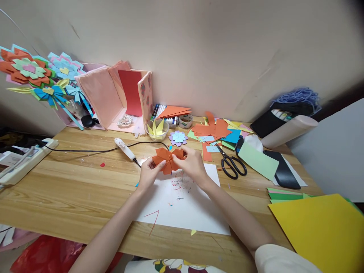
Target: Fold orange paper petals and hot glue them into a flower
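Note:
An orange paper flower (168, 163) is held between both hands above a marked white sheet (193, 212). My left hand (149, 172) pinches its left petals, thumb on top. On the right side, my right hand (192, 163) grips the petals with thumb and fingers. Just behind the flower lies a smaller purple and blue layered paper flower (178, 138). A white glue gun (125, 149) with a black cord rests left of my left hand. Black-handled scissors (231, 163) lie to the right of my right hand.
Orange and coloured paper scraps (212, 131) pile up at the back. A clear bowl (157, 132) holds yellow paper pieces. Finished paper flowers (30, 68) and a pink box (98, 96) stand back left. A power strip (31, 161) sits at left, yellow paper (321, 227) at right.

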A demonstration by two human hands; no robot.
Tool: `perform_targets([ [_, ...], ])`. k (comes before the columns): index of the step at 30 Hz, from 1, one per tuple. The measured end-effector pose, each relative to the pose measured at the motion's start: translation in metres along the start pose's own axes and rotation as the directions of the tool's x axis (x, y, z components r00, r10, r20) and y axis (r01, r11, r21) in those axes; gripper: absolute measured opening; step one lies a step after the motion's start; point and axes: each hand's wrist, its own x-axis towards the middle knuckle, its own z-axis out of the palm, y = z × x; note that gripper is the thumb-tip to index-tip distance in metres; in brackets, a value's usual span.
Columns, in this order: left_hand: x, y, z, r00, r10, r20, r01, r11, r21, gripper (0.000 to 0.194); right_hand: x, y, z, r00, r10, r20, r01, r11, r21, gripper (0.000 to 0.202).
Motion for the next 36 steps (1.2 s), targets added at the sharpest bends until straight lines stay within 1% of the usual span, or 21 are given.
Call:
perform_targets([
  [3,-0.001,-0.001,0.001,1.0,0.026,0.006,-0.026,0.999,0.021,0.032,-0.003,-0.001,0.003,1.0,-0.02,-0.007,0.02,0.998,-0.051,0.013],
  [5,-0.003,-0.001,0.001,0.999,0.052,0.012,-0.052,0.998,0.038,0.03,-0.004,-0.001,0.004,1.0,-0.018,0.002,0.018,0.999,-0.045,0.013],
  [10,-0.006,0.001,0.002,0.997,0.081,-0.019,-0.079,0.993,0.085,0.024,-0.001,0.0,0.003,0.998,0.004,0.056,-0.009,0.996,0.083,0.013],
  [13,-0.007,-0.001,0.002,0.995,0.097,-0.018,-0.094,0.987,0.131,0.022,0.001,0.0,0.001,0.998,0.024,0.05,-0.031,0.992,0.126,0.013],
  [16,-0.006,-0.003,0.002,0.993,0.118,-0.001,-0.116,0.979,0.168,0.022,0.001,-0.001,-0.001,0.999,0.024,0.034,-0.027,0.994,0.105,0.012],
  [21,-0.007,-0.004,0.001,0.991,0.132,0.005,-0.131,0.977,0.166,0.024,-0.001,-0.003,0.0,0.998,0.029,0.056,-0.031,0.999,0.025,0.016],
  [27,-0.012,-0.005,0.002,0.976,0.215,0.015,-0.207,0.918,0.338,0.018,0.0,-0.002,-0.001,0.998,0.034,0.058,-0.035,0.999,0.005,0.017],
  [29,-0.012,-0.004,0.002,0.972,0.234,0.009,-0.222,0.911,0.346,0.018,0.002,0.0,-0.003,0.995,0.039,0.094,-0.044,0.998,0.052,0.015],
  [33,-0.01,-0.003,0.001,0.979,0.202,0.013,-0.198,0.945,0.26,0.021,0.007,0.003,-0.007,0.961,0.088,0.263,-0.147,0.965,0.216,0.015],
  [34,-0.009,-0.003,0.0,0.981,0.195,0.018,-0.194,0.952,0.237,0.022,0.008,0.004,-0.008,0.954,0.097,0.282,-0.168,0.956,0.238,0.016],
  [36,-0.008,-0.004,0.0,0.981,0.191,0.031,-0.193,0.959,0.208,0.023,0.009,0.004,-0.009,0.953,0.11,0.284,-0.186,0.949,0.255,0.018],
])
